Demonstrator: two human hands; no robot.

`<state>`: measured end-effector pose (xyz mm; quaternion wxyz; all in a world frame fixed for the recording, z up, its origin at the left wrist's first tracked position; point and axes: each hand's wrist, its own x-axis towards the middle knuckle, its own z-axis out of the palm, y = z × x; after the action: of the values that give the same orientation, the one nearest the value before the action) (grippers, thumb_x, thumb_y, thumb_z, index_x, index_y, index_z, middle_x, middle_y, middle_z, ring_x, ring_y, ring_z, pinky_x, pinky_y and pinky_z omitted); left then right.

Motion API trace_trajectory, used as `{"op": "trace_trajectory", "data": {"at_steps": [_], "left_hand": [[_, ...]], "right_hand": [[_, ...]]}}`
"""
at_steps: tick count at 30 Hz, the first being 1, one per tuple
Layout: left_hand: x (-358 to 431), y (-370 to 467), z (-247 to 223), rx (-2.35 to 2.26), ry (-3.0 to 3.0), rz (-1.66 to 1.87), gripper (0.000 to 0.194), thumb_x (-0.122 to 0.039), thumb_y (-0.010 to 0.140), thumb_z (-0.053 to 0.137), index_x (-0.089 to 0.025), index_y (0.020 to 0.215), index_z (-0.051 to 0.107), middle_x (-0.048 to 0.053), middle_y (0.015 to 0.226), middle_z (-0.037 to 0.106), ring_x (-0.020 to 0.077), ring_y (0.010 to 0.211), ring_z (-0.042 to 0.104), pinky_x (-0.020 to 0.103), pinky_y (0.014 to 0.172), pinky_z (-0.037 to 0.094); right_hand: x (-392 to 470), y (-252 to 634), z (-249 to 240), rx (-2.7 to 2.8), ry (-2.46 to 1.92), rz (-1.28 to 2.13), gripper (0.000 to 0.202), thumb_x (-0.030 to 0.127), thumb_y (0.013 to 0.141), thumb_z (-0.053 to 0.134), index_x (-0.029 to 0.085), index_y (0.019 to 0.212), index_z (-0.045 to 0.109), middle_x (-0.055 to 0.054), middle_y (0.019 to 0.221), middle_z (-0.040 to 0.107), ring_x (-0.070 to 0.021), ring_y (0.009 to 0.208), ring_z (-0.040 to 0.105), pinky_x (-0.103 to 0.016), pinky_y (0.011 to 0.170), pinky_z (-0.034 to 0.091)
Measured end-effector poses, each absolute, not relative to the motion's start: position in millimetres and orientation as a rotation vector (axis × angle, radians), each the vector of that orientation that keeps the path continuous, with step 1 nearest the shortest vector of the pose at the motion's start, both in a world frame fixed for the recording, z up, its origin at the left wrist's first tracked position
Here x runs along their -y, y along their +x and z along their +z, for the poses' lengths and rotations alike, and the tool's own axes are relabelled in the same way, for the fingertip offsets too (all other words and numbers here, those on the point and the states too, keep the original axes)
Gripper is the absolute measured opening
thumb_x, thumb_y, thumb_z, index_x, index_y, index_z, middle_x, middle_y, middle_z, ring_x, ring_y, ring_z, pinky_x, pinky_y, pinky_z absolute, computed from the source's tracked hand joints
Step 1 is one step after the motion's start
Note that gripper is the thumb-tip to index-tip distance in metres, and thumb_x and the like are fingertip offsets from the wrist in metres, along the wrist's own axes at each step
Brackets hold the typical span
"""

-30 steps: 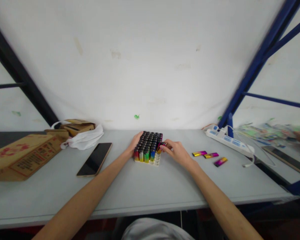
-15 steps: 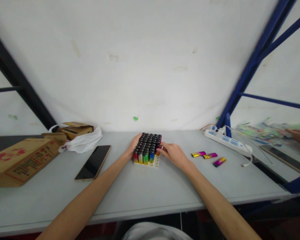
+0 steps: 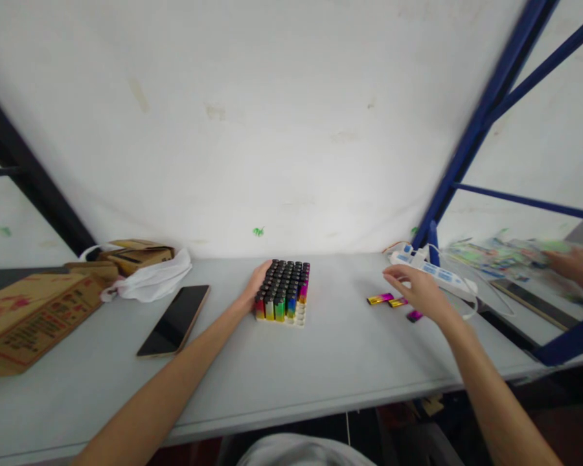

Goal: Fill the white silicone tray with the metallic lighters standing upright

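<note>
A block of lighters (image 3: 284, 285) with black tops and shiny coloured bodies stands upright in a white holder with round holes (image 3: 298, 321). Bare holes show along its front right edge. My left hand (image 3: 256, 288) grips the block's left side, its fingertips partly hidden behind the lighters. My right hand (image 3: 412, 288) hovers over the loose lighters at the right, fingers bent, a gap between thumb and forefinger, nothing seen in it. Under and beside it lie a yellow-and-magenta lighter (image 3: 379, 299), a second lighter (image 3: 397, 302) and a partly covered third lighter (image 3: 414, 316).
A phone (image 3: 175, 320) lies left of my left forearm. Farther left are a cardboard box (image 3: 39, 317), a smaller open box (image 3: 138, 255) and a white plastic bag (image 3: 158, 278). A power strip (image 3: 437, 273) sits behind my right hand. Another person's hand (image 3: 576, 265) is at far right.
My right hand has left the block's right side and moved right, over the loose lighters. A magenta-and-yellow lighter now stands at the block's right edge. My left hand stays put.
</note>
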<state>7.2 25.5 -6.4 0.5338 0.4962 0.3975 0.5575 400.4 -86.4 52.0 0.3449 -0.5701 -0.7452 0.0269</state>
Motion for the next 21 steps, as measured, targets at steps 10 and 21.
{"op": "trace_trajectory", "data": {"at_steps": [10, 21], "left_hand": [[-27.3, 5.1, -9.2, -0.934, 1.217, 1.327, 0.038, -0.055, 0.069, 0.069, -0.018, 0.076, 0.064, 0.003, 0.079, 0.070, 0.0229, 0.087, 0.061, 0.032, 0.087, 0.045], [-27.3, 6.2, -8.6, -0.947, 1.211, 1.344, 0.038, -0.055, 0.068, 0.069, -0.019, 0.074, 0.062, 0.003, 0.077, 0.069, 0.0227, 0.082, 0.059, 0.033, 0.086, 0.044]], "right_hand": [[136.1, 461.5, -31.5, 2.012, -2.008, -0.022, 0.069, 0.064, 0.095, 0.032, 0.026, 0.152, 0.038, -0.012, 0.158, 0.036, -0.0340, 0.145, 0.033, -0.060, 0.114, 0.031], [83.3, 362.4, -9.4, 2.311, -1.793, 0.110, 0.062, 0.066, 0.097, 0.030, 0.037, 0.152, 0.036, -0.007, 0.163, 0.024, -0.0335, 0.150, 0.020, -0.067, 0.115, 0.017]]}}
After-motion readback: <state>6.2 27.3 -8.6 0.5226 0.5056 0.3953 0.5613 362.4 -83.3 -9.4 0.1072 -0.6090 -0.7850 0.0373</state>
